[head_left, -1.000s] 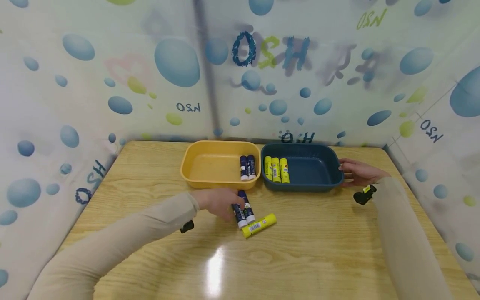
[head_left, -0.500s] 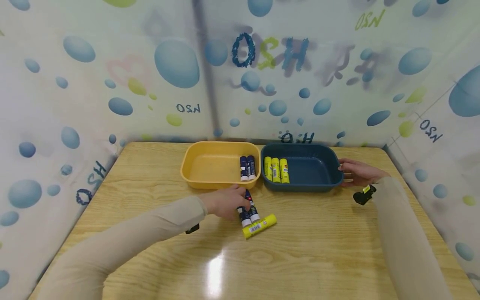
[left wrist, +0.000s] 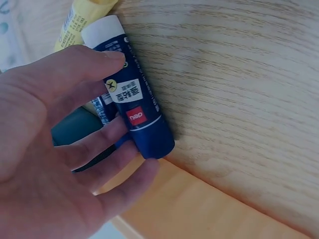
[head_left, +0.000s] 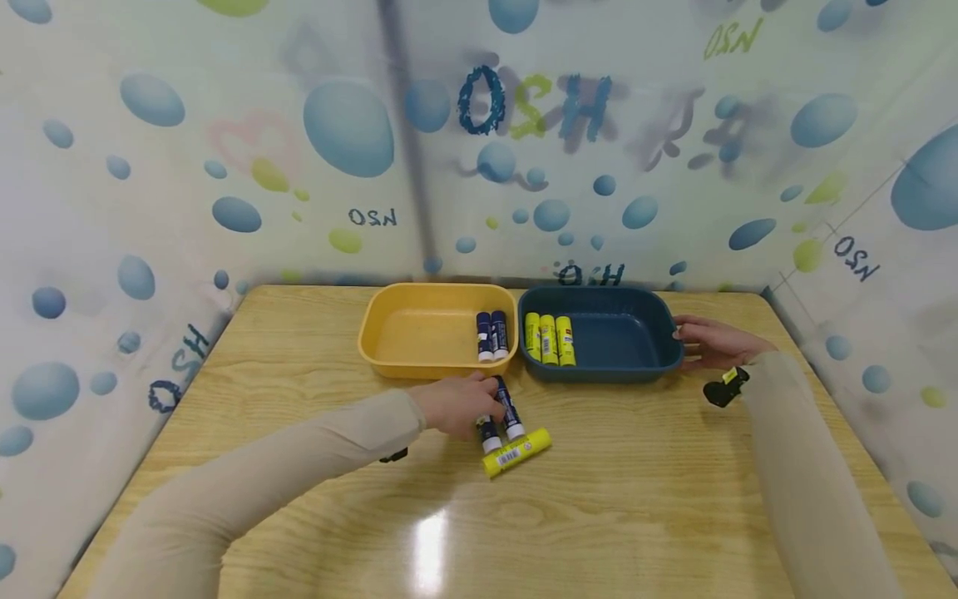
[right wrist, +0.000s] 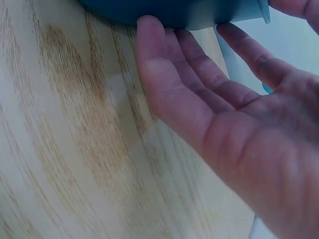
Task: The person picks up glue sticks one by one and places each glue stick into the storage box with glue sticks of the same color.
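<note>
My left hand (head_left: pixel 458 406) pinches a navy glue stick (left wrist: pixel 132 99) with a white end. In the left wrist view its thumb lies across the barrel, and its fingers reach behind and along the side. A second navy glue stick (head_left: pixel 511 409) lies alongside, partly covered by the hand. Just in front of their white ends lies a yellow glue stick (head_left: pixel 516 452). My right hand (head_left: pixel 717 343) holds the right end of a dark blue bin (head_left: pixel 609 374); in the right wrist view its fingertips meet the outer wall and the thumb reaches to the rim.
A yellow-orange bin (head_left: pixel 419 368) stands left of the blue one, with two navy glue sticks (head_left: pixel 491 336) at its right side. Several yellow glue sticks (head_left: pixel 549 339) lie at the blue bin's left side. The wooden table (head_left: pixel 629 507) backs onto a patterned curtain (head_left: pixel 299 233).
My left hand has moved slightly right over the navy glue sticks, and the right-hand one has shifted right, apart from the other. The right hand stays at the blue bin.
</note>
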Available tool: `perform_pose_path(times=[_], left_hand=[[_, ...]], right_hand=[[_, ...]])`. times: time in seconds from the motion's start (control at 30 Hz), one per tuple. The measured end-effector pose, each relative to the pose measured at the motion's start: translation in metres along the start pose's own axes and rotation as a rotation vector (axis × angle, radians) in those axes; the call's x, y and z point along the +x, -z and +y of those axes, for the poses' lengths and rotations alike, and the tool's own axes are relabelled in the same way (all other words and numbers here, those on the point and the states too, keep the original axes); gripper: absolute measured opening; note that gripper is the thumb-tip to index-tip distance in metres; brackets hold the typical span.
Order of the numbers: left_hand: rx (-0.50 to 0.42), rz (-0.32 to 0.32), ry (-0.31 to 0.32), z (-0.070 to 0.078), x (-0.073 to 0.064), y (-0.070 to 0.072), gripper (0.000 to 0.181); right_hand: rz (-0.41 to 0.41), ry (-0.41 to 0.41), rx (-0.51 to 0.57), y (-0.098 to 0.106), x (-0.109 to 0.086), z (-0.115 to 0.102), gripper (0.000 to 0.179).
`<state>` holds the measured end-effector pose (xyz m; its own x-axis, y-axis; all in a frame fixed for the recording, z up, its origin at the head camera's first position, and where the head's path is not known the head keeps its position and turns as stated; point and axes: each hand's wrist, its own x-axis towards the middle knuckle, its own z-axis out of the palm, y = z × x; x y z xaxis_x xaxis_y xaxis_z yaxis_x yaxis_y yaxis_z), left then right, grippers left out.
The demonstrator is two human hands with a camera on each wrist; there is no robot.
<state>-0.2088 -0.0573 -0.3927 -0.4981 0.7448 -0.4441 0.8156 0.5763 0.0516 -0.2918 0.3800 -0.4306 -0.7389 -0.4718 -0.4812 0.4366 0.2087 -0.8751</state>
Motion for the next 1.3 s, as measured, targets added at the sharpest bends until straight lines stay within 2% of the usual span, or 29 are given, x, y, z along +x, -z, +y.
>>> perform_pose_path(times=[0.13,0.27,0.6,0.73,0.97,1.13,1.3], left_hand=[[0.030,-0.027,0.007,0.001,0.002,-0.001,0.041],[0.067,-0.035,0.005,0.002,0.005,-0.003,0.041],[0.094,-0.025,0.017,0.003,0.012,-0.004,0.038],[0.101,-0.018,0.015,0.002,0.013,-0.004,0.037],[0.161,-0.018,-0.014,0.002,0.016,-0.004,0.037],[0.180,-0.019,-0.032,0.001,0.017,-0.005,0.038],[0.183,-0.016,-0.068,-0.001,0.017,-0.005,0.039]], right_hand=[[0.008,-0.001,-0.017,0.001,0.002,0.000,0.059],[0.010,-0.002,-0.022,0.000,0.002,0.000,0.062],[-0.029,0.011,-0.020,0.000,0.000,-0.003,0.054],[-0.014,0.006,-0.009,0.001,0.000,-0.003,0.052],[0.025,-0.004,0.006,-0.001,-0.001,-0.003,0.043],[0.012,0.007,0.016,0.001,-0.001,-0.001,0.033],[-0.005,0.012,0.017,0.001,0.000,0.001,0.036]])
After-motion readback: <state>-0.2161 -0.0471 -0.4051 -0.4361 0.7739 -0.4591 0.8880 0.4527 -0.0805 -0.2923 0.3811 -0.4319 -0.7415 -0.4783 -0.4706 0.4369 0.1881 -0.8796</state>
